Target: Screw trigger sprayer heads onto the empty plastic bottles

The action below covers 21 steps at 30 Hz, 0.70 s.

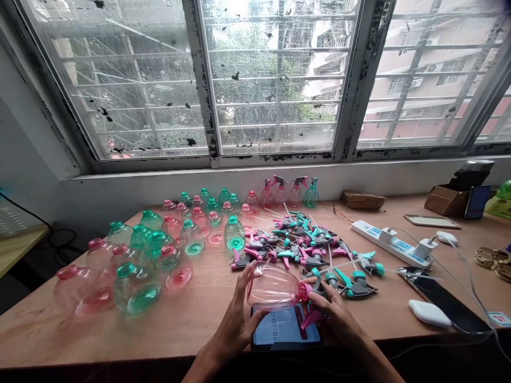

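Note:
A clear pink spray bottle (pixel 273 287) lies sideways between my hands, above a phone (pixel 271 332) with a lit screen. My left hand (pixel 241 314) is wrapped round its wide base. At the neck, my right hand (pixel 333 308) grips the pink-and-grey trigger sprayer (pixel 311 318), whose pink collar sits on the bottle mouth. How far the collar is threaded I cannot tell. Just beyond my hands is a heap of loose trigger sprayers (pixel 297 242) in pink, teal and grey. Several teal-and-grey sprayers (pixel 359 284) lie close to my right hand.
Open pink and green bottles (pixel 136 287) stand across the table's left side. Bottles with sprayers fitted (pixel 280 194) line the wall. On the right are a power strip (pixel 391 244) with cables, a dark phone (pixel 447 300), a white case (pixel 430 314) and a cardboard box (pixel 443 201).

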{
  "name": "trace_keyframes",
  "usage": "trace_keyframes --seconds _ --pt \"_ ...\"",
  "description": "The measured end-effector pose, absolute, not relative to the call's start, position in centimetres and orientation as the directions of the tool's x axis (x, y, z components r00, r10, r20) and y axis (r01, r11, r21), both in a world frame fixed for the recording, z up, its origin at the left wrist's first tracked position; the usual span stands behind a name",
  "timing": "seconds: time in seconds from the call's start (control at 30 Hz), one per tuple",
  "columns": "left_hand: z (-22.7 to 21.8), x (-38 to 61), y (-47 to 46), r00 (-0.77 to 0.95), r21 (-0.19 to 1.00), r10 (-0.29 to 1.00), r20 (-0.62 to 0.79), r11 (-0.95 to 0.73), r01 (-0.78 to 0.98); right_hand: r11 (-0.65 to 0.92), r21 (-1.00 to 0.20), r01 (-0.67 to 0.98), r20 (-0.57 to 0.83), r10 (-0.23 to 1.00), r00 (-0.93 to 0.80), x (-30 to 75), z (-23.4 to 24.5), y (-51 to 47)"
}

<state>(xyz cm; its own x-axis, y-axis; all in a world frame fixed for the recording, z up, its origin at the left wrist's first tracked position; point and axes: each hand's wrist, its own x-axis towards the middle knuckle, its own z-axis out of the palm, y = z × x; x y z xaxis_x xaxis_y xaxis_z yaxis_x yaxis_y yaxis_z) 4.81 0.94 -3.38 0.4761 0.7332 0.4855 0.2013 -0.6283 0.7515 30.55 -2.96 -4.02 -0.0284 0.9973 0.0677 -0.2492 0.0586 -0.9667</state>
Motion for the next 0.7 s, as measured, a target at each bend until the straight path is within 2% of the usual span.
trace_keyframes --seconds 0.13,0.27,0.47,0.7 --pt "-3.1 4.9 0.9 0.506 0.78 0.731 0.458 -0.603 0.165 0.095 -0.97 -0.223 0.093 0.996 0.016 30.6 -4.5 -2.9" --pt "-3.0 4.9 0.9 0.502 0.753 0.74 0.448 -0.615 0.234 0.111 -0.976 -0.186 0.115 0.993 -0.014 30.8 -4.6 -2.9" --pt "-3.1 5.0 0.9 0.544 0.722 0.698 0.466 -0.655 0.222 0.113 -0.972 -0.204 0.118 0.993 -0.013 30.8 -4.9 -2.6" --pt "-3.9 4.8 1.2 0.525 0.668 0.722 0.45 -0.663 0.338 0.154 -0.968 -0.198 0.15 0.988 0.031 30.7 -5.2 -2.7"
